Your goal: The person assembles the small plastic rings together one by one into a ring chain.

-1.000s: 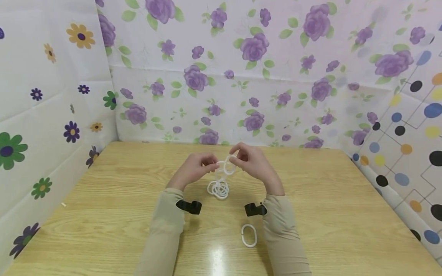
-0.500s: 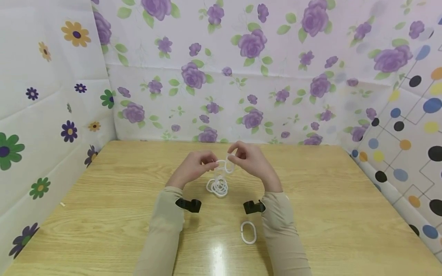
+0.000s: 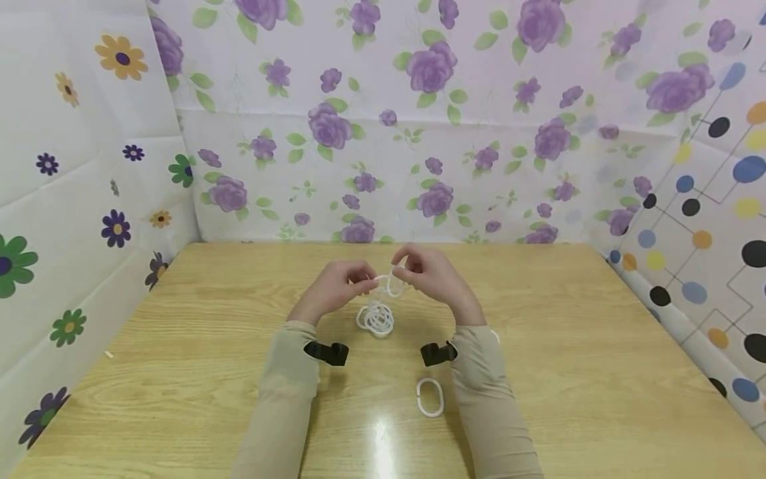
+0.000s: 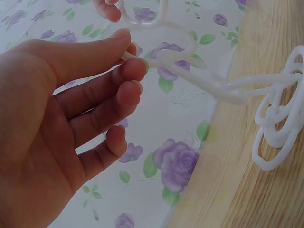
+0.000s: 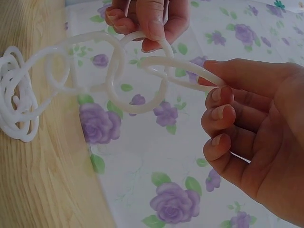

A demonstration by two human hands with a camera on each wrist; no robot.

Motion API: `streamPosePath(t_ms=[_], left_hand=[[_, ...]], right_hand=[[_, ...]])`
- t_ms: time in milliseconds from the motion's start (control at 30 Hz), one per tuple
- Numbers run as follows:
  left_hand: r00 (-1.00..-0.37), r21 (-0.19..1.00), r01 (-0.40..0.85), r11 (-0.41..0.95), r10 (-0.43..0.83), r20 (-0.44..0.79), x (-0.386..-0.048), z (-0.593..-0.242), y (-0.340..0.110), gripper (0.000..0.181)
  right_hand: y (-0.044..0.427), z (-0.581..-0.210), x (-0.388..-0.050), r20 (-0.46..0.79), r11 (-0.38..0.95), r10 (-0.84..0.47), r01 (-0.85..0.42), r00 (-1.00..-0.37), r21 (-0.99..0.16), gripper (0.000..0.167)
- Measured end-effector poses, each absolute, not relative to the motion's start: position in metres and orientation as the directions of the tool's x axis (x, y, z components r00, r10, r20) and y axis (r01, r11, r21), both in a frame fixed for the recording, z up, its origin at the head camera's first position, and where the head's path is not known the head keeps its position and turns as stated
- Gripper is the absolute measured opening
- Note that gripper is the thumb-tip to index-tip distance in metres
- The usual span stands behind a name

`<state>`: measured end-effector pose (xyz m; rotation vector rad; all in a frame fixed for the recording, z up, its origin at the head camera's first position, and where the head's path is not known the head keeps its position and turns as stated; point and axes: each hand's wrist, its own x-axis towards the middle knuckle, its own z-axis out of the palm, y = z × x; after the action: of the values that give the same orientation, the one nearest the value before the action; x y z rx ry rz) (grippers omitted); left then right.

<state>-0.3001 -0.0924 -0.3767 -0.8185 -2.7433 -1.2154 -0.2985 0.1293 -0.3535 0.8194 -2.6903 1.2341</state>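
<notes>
In the head view my left hand [image 3: 338, 289] and right hand [image 3: 435, 281] meet over the middle of the table. My left thumb and index finger pinch a white plastic chain link [image 5: 137, 108]. From it the white chain [image 4: 204, 85] runs down to a heap of links [image 3: 377, 319] on the tabletop. Between thumb and index finger, my right hand holds another white oval link [image 5: 190, 66]. Its far end crosses the left hand's link and looks looped through it. Fingertips hide part of both held links.
A single white link with a small gap [image 3: 429, 398] lies nearer me on the wooden table [image 3: 179, 399]. The edge of another white link [image 3: 495, 336] shows beside the right sleeve. Patterned cloth walls [image 3: 383, 173] stand behind and at both sides.
The link in my right hand has tilted and looks narrower. Both hands otherwise stay nearly in place, while the head view has shifted slightly. A link's edge has come into sight beside the right sleeve.
</notes>
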Motion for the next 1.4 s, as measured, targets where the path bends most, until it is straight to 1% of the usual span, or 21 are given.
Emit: streamPosePath(t_ms=[233,433,533,733,1000,1200,1400], left_hand=[[-0.856,0.681,0.477,0.555,0.47,0.216,-0.2996,-0.3762,-0.0918,0.015],[-0.853,0.677,0.485,0.553,0.472,0.224,-0.3002,-0.375,-0.0911,0.014],[-0.859,0.686,0.469,0.557,0.467,0.209,-0.3004,-0.3746,-0.0909,0.014],[-0.876,0.723,0.42,0.548,0.452,0.166,-0.3007,-0.3751,-0.0917,0.018],[-0.882,0.751,0.374,0.544,0.458,0.107,-0.301,-0.3774,-0.0922,0.02],[-0.875,0.75,0.384,0.539,0.471,0.11,-0.3013,-0.3778,-0.0928,0.02],[-0.888,0.767,0.368,0.526,0.443,0.122,-0.3018,-0.3767,-0.093,0.018]], right_hand=[[0.1267,-0.3584,-0.301,0.25,0.536,-0.482,-0.509,-0.839,-0.674,0.017],[0.127,-0.3572,-0.3014,0.259,0.535,-0.499,-0.529,-0.827,-0.659,0.019],[0.1276,-0.3564,-0.3015,0.263,0.535,-0.503,-0.536,-0.823,-0.654,0.022],[0.1281,-0.3571,-0.3025,0.276,0.539,-0.502,-0.546,-0.82,-0.642,0.021],[0.1297,-0.3556,-0.2996,0.263,0.519,-0.499,-0.527,-0.826,-0.673,0.024],[0.1313,-0.3568,-0.301,0.236,0.508,-0.49,-0.495,-0.839,-0.705,0.025],[0.1334,-0.3578,-0.3022,0.248,0.488,-0.5,-0.506,-0.83,-0.711,0.023]])
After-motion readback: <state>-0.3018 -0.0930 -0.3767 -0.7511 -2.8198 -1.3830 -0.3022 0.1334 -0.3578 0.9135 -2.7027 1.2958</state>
